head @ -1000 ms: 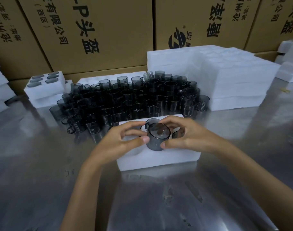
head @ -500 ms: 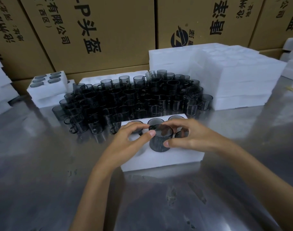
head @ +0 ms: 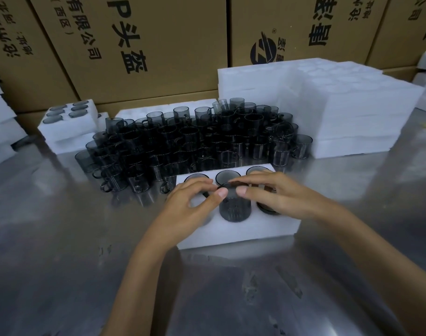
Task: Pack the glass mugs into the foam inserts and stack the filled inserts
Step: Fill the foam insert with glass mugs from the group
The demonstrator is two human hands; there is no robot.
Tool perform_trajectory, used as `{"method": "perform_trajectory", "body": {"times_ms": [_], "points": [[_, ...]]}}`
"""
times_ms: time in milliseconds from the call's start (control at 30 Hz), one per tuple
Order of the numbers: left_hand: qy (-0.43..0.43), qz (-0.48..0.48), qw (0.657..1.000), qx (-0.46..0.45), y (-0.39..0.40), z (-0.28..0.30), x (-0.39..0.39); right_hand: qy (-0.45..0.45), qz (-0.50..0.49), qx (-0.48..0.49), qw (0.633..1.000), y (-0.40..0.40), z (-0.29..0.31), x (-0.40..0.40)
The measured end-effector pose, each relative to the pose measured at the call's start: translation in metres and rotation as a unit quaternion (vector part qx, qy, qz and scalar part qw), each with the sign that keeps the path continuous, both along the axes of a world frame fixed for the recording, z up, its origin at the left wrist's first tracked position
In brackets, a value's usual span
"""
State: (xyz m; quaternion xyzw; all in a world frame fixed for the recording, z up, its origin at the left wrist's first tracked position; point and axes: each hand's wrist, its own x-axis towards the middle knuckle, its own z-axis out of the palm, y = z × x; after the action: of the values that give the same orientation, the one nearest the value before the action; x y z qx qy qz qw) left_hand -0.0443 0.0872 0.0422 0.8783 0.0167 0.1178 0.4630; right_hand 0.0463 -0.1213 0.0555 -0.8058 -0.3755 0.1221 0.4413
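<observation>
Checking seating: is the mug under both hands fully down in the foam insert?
No. The mug is upright but its wall shows above the foam insert.

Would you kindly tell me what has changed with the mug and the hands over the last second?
The glass mug has sunk lower into the middle front pocket of the foam insert. The left hand and right hand still hold its rim. The loose mugs and foam stacks are unchanged.
</observation>
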Motion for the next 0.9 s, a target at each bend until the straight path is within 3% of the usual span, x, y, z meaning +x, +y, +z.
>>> {"method": "perform_trajectory", "body": {"times_ms": [167,567,733,900], "points": [[0.026,-0.003,1.0,0.014,-0.003,0.003,-0.002,-0.084,-0.043,-0.056,0.994,0.001,-0.005,0.001],[0.053,-0.025,0.997,0.059,-0.003,0.01,0.001,-0.115,-0.031,-0.061,0.991,0.001,-0.005,0.001],[0.062,-0.041,0.983,0.166,-0.003,0.002,-0.004,-0.185,-0.011,-0.106,0.977,-0.002,-0.011,-0.006],[0.043,-0.036,0.985,0.16,-0.003,-0.003,-0.005,-0.184,-0.025,-0.089,0.979,-0.001,-0.012,-0.008]]}}
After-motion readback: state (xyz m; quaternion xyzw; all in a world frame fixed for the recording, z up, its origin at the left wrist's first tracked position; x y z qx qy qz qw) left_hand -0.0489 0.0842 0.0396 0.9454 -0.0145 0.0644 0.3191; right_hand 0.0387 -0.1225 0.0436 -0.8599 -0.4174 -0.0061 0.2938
